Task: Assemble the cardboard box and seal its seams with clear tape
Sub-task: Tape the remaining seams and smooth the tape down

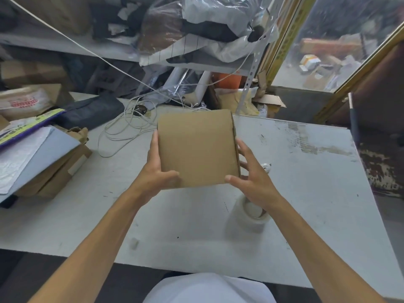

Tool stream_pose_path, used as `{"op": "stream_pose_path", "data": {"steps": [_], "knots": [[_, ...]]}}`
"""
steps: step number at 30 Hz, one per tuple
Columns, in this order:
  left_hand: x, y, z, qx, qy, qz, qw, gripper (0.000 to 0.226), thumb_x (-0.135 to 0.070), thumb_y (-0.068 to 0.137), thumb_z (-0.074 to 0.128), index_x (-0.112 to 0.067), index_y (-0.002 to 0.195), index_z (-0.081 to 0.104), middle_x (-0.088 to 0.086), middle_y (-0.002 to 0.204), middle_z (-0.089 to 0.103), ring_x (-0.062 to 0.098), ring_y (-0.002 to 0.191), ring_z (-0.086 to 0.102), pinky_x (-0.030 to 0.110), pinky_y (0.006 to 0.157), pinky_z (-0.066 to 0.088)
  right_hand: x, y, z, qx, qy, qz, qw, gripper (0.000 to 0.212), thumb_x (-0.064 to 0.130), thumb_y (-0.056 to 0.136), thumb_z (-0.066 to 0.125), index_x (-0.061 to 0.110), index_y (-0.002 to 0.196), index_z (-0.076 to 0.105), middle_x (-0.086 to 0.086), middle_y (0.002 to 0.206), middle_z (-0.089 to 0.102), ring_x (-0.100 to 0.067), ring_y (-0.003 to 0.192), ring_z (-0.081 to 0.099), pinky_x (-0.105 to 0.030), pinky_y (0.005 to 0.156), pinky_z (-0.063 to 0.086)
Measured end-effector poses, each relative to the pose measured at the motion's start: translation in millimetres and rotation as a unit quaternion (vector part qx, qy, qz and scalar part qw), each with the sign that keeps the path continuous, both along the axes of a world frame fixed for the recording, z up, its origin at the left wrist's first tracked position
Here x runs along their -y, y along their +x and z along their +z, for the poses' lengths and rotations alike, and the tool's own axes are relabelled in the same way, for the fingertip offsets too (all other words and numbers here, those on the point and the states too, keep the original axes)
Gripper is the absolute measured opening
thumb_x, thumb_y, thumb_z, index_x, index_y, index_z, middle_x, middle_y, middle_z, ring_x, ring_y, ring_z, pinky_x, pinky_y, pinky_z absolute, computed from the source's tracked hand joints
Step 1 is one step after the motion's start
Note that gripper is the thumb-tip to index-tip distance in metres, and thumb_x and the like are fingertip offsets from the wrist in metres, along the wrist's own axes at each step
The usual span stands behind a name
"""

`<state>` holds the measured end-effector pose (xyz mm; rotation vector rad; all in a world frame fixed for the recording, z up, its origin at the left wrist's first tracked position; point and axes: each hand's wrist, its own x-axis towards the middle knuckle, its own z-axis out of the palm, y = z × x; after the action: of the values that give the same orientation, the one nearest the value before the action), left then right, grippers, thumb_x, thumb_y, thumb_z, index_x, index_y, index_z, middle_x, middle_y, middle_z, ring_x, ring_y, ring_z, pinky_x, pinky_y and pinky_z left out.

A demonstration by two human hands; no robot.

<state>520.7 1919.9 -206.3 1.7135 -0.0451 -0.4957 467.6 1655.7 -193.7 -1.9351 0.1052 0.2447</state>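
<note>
One worn, scuffed grey table [306,193] is seen beneath both hands. One plain brown cardboard box [196,147], squarish and matte, is held above it: gripped at its left edge by the left hand [156,171], thumb on top, and at its right edge by the right hand [251,178]. One roll of clear tape [251,215], glossy and round, is partly hidden under the right wrist. One coil of pale cord [129,127] is noted beyond the left hand.

Closed brown cardboard box [196,147] held above table, clear tape roll [251,215] below
</note>
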Motion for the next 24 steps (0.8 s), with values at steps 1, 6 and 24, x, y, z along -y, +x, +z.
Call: {"op": "stream_pose_path", "data": {"steps": [1,6,24], "knots": [[0,-1,-1,0.003,-0.006,0.003,1.000,0.121,-0.019,0.069,0.072,-0.059,0.147,-0.011,-0.031,0.153,0.013,-0.005,0.136,0.033,0.024,0.094,0.044,1,1,0,0.006,-0.004,0.002,1.000,0.096,0.015,0.085,0.074,0.056,0.148,0.014,0.015,0.145,0.033,-0.011,0.129,0.044,-0.031,0.090,0.055],[-4,-2,-9,0.044,0.037,-0.007,0.998,0.126,-0.012,0.071,0.077,-0.058,0.146,-0.013,-0.017,0.153,0.020,0.007,0.138,0.035,0.032,0.105,0.039,0,6,2,-0.006,-0.056,-0.083,0.995,0.090,0.043,0.087,0.069,0.048,0.151,0.007,0.007,0.125,0.043,-0.010,0.112,0.050,-0.016,0.075,0.044],[6,-13,-38,0.124,0.133,-0.041,0.982,0.100,-0.023,0.080,0.079,-0.054,0.150,0.013,-0.018,0.160,0.025,0.010,0.145,0.030,0.047,0.113,0.040,-21,-21,-36,0.013,-0.176,-0.123,0.977,0.084,0.033,0.091,0.066,0.041,0.155,0.011,0.012,0.157,0.032,-0.013,0.119,0.052,-0.035,0.106,0.042]]}}
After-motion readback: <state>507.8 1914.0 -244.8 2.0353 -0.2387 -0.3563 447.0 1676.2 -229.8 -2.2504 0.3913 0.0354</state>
